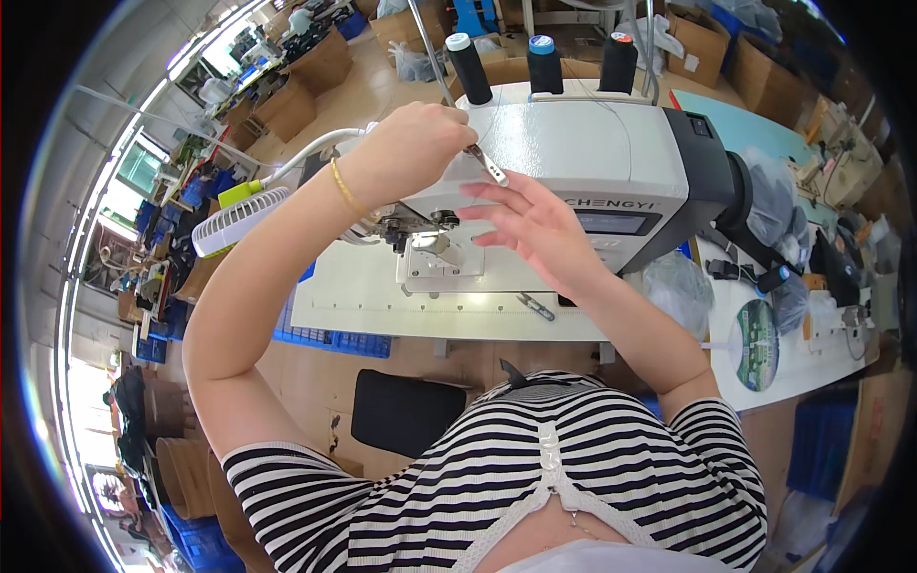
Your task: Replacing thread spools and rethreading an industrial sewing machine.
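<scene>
A white sewing machine (583, 143) stands in front of me. Above its left end my left hand (415, 148) is closed in a pinch; what its fingertips hold is too small to make out. They are at the upper end of a small metal thread guide with holes (492, 170). My right hand (535, 224) is raised just below the guide, fingers stretched out and slightly apart, its index finger close to the guide's lower end. Under both hands are the needle area (415, 229) and the metal needle plate (447, 263), partly covered by my fingers.
Black thread cones (544, 67) stand behind the machine. A white clip-on fan (239, 220) is beside my left forearm. Thread snips (537, 306) lie on the white table (382, 310). Plastic bags (678, 291) are at the right, and a black stool (401, 411) is below the table.
</scene>
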{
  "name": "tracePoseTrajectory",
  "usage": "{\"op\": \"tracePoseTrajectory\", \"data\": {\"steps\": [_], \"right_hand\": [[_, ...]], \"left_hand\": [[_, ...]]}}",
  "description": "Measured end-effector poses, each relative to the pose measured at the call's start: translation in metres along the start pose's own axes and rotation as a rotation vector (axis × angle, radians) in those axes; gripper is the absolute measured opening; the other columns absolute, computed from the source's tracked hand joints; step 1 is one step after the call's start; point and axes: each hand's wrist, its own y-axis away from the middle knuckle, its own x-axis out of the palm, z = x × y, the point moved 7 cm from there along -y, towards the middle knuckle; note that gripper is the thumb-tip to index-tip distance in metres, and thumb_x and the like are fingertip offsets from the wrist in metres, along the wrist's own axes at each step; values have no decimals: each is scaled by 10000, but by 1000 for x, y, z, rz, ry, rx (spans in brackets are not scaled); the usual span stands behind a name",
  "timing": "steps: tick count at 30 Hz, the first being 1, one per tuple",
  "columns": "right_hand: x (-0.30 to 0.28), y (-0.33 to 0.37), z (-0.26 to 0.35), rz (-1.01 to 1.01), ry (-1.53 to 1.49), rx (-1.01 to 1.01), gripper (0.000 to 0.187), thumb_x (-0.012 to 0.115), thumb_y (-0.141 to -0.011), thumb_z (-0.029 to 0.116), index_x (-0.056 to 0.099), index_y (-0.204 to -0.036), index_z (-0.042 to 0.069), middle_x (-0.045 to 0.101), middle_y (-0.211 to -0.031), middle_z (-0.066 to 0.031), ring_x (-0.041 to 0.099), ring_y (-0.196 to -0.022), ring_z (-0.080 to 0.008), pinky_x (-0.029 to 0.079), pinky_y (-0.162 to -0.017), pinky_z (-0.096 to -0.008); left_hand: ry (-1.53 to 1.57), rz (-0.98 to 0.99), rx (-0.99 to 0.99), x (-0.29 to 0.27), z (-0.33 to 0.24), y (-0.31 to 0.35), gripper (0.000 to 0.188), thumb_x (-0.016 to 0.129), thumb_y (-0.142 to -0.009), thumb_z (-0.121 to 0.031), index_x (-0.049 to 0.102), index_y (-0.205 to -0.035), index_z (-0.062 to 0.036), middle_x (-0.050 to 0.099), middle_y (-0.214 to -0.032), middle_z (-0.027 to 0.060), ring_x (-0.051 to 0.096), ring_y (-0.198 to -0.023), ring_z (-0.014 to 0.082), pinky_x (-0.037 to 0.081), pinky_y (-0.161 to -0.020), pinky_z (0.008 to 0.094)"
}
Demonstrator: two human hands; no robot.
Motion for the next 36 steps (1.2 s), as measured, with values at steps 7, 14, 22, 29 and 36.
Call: {"op": "tracePoseTrajectory", "data": {"steps": [7, 14, 22, 29, 36], "right_hand": [[-15, 4, -15, -157, 229, -44, 218, 537, -951, 77, 638, -1134, 15, 492, -666, 50, 412, -606, -35, 310, -531, -203], [-18, 29, -27, -214, 488, -105, 201, 530, -951, 71, 662, -1084, -2, 413, -630, 65, 342, -578, -17, 261, -519, -190], [-9, 72, -68, 125, 1139, -320, 219, 600, -859, 67, 689, -1059, 52, 679, -797, -81, 635, -684, -220, 501, -634, -316], [-6, 100, -91, 129, 1468, -518, 257, 676, -819, 185, 682, -1033, 43, 660, -1042, -124, 648, -740, -265, 531, -660, -341], [-2, 28, -29, -295, 217, -300, 422, 596, -886, 25, 466, -1286, -6, 628, -1113, -106, 634, -967, -162, 516, -671, -254]], "left_hand": [[-76, 82, 205, -1, 3, -12, 116, 589, -727, 11, 680, -790, -23, 643, -799, 129, 650, -772, 312, 534, -718, 392], [-83, 134, 284, 3, 6, -13, 108, 605, -754, -35, 687, -816, -2, 642, -787, 144, 636, -770, 317, 519, -722, 399], [-95, 147, 323, 8, 11, -10, 86, 623, -777, -22, 669, -847, -8, 633, -799, 136, 627, -766, 311, 513, -712, 388], [-289, -83, 418, 4, -1, -2, 51, 613, -714, -52, 636, -669, -43, 626, -688, 98, 644, -642, 265, 531, -613, 336], [-352, -303, 344, 9, 5, 17, 235, 679, -769, -168, 511, -627, -83, 507, -572, 30, 558, -513, 189, 445, -465, 320]]}}
